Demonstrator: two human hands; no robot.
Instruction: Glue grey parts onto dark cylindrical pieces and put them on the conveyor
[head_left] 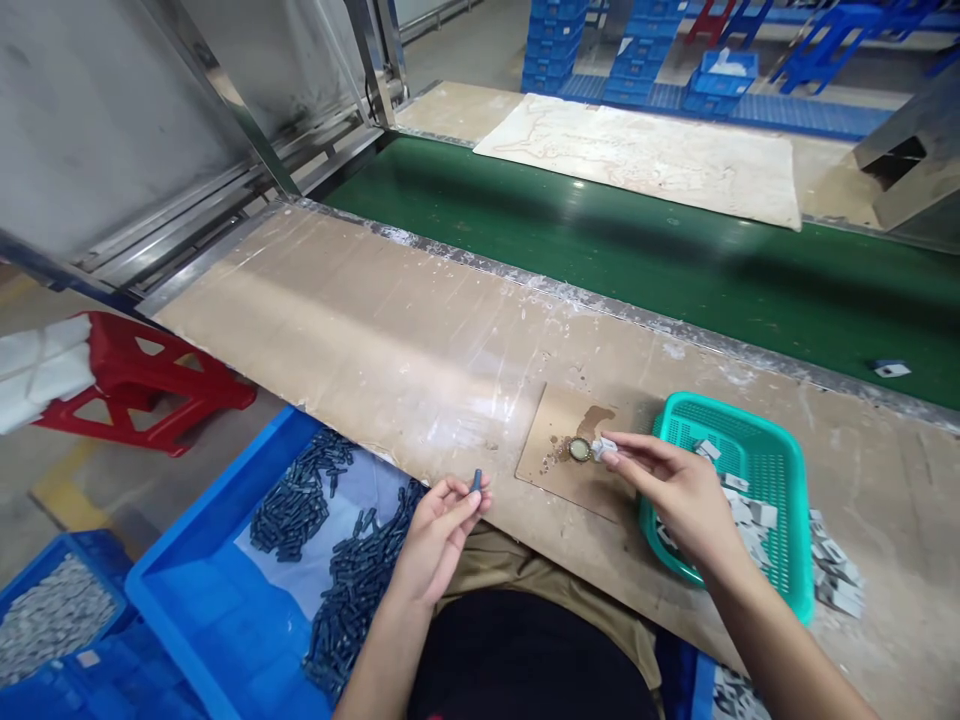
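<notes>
Between thumb and fingers, my left hand (pixel 442 530) pinches a small dark blue cylindrical part (pixel 477 481) near the front edge of the table. My right hand (pixel 675 480) grips a small light grey plastic part (pixel 603 448) just beside a round bottle cap (pixel 579 449) that appears to hold some liquid. The cap rests on a square of cardboard (pixel 551 425) with dark wet stains. Right of it stands a green basket (pixel 799 500) with several grey parts inside, partly hidden by my right hand and forearm.
A blue tray (pixel 217 590) full of dark blue parts sits at the lower left. Loose grey parts (pixel 836 570) lie right of the basket. Beyond the table runs a green conveyor belt (pixel 570 230), carrying a small part (pixel 891 369). A red stool (pixel 150 390) stands at left.
</notes>
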